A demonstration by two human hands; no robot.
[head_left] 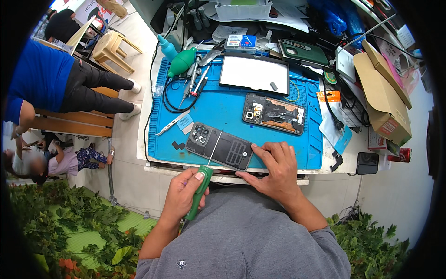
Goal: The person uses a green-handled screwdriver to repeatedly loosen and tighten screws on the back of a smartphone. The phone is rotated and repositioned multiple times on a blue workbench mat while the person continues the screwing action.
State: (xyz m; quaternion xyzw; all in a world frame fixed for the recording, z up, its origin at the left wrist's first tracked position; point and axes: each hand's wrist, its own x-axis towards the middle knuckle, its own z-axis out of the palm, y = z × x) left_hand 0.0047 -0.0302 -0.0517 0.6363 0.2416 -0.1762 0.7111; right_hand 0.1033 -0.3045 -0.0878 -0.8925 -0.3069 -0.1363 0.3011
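Green-handled screwdriver (200,190) sits clenched in the left hand (182,194), its thin shaft reaching onto the dark back cover (219,145) on the blue mat (223,109). The right hand (275,169) steadies the cover's corner with bent fingers (265,149), holding nothing. An opened phone (274,113) lies just beyond.

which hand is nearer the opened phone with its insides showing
Right. The right hand lies just below the opened phone; the left hand, holding the green screwdriver, is farther down-left.
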